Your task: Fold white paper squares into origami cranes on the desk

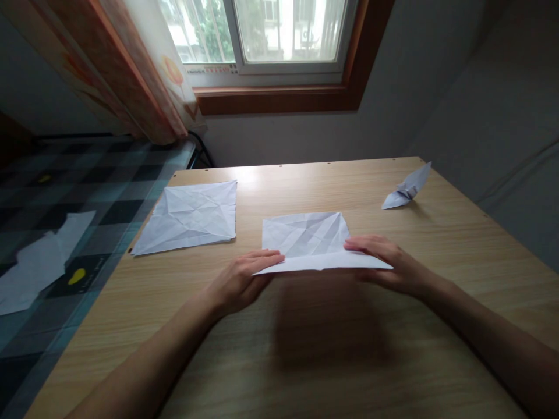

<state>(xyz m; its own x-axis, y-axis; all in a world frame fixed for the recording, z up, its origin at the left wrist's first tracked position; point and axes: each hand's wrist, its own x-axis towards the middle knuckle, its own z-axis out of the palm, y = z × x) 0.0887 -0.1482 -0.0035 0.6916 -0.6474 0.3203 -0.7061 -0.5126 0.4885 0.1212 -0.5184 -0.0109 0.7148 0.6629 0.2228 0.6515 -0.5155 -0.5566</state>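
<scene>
A creased white sheet of paper (305, 235) is in front of me, its near part bent up into a flap that casts a shadow on the table. My left hand (244, 279) grips the flap's left end, fingers on top and thumb beneath. At the right end, my right hand (388, 262) pinches the same sheet, with fingertips on the upper face and the thumb under it. Farther left lies another white sheet (192, 215), spread flat and covered with crossing fold lines. A folded paper figure with pointed ends (406, 189) stands near the table's back right corner.
The wooden table (209, 361) has its back edge near the wall below a window (288, 35). On the left, a bed with a checked cover (109, 203) holds loose white paper (48, 262). An orange curtain (122, 70) hangs above the bed.
</scene>
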